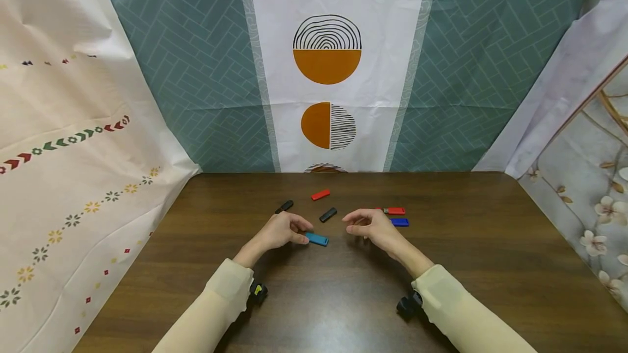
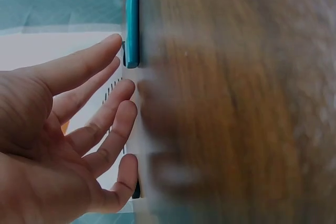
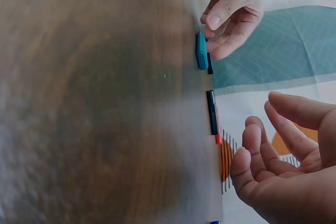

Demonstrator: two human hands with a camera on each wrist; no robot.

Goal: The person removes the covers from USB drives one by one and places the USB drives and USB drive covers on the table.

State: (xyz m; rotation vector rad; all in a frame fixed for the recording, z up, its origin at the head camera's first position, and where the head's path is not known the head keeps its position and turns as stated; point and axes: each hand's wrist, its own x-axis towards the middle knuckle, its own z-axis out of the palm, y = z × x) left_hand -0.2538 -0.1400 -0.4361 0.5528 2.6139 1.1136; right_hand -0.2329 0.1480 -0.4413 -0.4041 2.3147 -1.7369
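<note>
Beside a teal USB stick (image 1: 318,239) lying on the table is my left hand (image 1: 282,231), its thumb at the stick's near end. In the left wrist view the fingers are spread and loosely bent, and the teal stick (image 2: 133,30) lies just beyond the thumb tip. Whether they touch is hard to tell. My right hand (image 1: 375,227) hovers over the table with relaxed fingers and holds nothing. Between and beyond the hands lies a black USB stick (image 1: 327,214). Right of the right hand are a red USB stick (image 1: 395,211) with its metal plug showing and a blue stick (image 1: 400,222), partly hidden.
A second red stick (image 1: 321,195) lies farther back, and another black stick (image 1: 285,206) sits behind the left hand. The brown wooden table (image 1: 451,287) ends at a patterned cloth backdrop (image 1: 211,70). More cloth (image 1: 64,189) hangs along the left side.
</note>
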